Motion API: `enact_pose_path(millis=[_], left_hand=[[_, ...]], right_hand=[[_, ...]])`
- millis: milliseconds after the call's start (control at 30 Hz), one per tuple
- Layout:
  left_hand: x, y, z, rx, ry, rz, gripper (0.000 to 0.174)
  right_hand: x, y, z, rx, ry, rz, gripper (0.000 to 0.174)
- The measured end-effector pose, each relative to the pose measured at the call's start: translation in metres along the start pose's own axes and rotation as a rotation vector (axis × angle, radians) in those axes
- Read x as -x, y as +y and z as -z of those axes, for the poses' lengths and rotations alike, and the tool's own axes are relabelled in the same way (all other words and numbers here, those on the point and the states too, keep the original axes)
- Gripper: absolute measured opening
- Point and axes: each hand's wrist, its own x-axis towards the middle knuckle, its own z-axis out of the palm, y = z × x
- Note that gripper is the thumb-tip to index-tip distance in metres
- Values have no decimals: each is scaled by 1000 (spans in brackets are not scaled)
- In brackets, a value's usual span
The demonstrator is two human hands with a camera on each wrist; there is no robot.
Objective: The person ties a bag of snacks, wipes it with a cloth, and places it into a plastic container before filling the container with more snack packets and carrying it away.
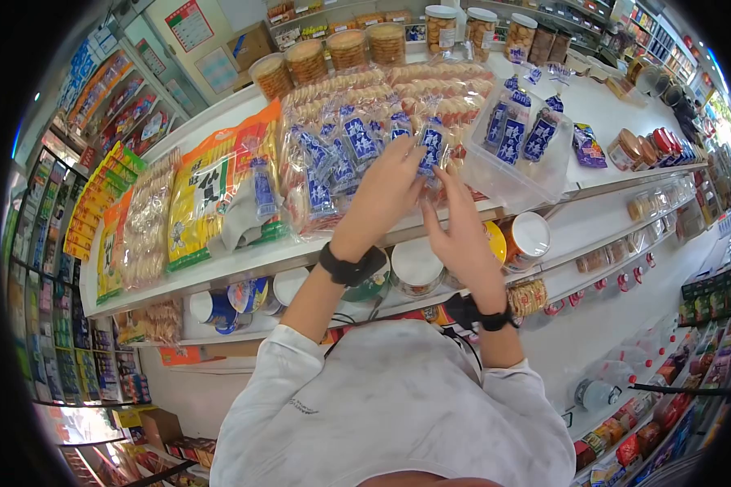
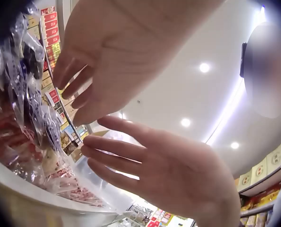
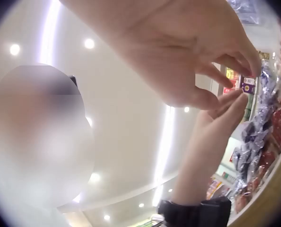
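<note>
Small clear packets with blue labels [image 1: 359,138] lie heaped on wrapped rows of biscuits [image 1: 317,97] at the counter's middle. My left hand [image 1: 382,195] is over the front of the heap, fingers bent loosely beside one blue packet [image 1: 431,148]. Just right of it, my right hand [image 1: 465,243] reaches to the same packet's lower end; contact is unclear. In the left wrist view the left hand [image 2: 126,52] and the right hand [image 2: 178,170] show nothing gripped. The right wrist view has the right hand [image 3: 178,52] above the left hand [image 3: 213,127], thumb and fingers apart.
A clear plastic tub [image 1: 516,174] with several blue packets stands to the right, beside a purple packet [image 1: 589,146]. Yellow bags [image 1: 207,183] lie left, with one blue packet [image 1: 262,188] on them. Round biscuit tubs [image 1: 348,50] line the back; lidded cups [image 1: 417,264] sit on the shelf below.
</note>
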Motion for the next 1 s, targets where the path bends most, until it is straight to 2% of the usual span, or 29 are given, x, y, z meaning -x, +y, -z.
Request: enact_pose_path(millis=[100,200,267,300,333,400,500,533,633,667,700,800,900,933,1000], left_hand=[[2,-5,-15,-94,-93,-85,54],[0,0,-21,-166,-51,-68,52],[0,1,-19,-182,-33,-97,46],[1,3,-18,-188,-24,-106,44],[4,6,-17,-145,21,-61,39],[8,13,-12,-66,110,33,31],[18,18,3,179,332,260,27],[21,30,17,237,343,383,25],[40,35,35,771,549,553,21],[43,46,38,950,586,547,18],[51,51,38,921,562,542,18],[77,65,44,837,493,547,22],[92,81,55,771,394,600,37],[90,87,54,750,434,557,44],[98,87,58,744,397,580,45]], right_hand=[[-1,16,-17,-130,80,-38,54],[4,24,-18,-139,64,-12,56],[7,16,-7,-224,-49,-152,58],[9,15,-5,-266,-50,-161,59],[11,13,-3,-308,-51,-171,59],[10,12,-4,-392,66,-65,60],[14,-15,-4,-533,270,-113,61],[15,-16,-2,-585,193,-176,62],[14,-12,5,-759,-6,-313,65],[12,-14,3,-831,-60,-332,68],[11,-16,2,-900,-119,-346,71],[8,-32,-3,-846,-8,-185,68],[6,-40,-5,-972,18,-255,65],[6,-44,-6,-961,54,-238,65],[6,-51,-7,-933,129,-201,66]])
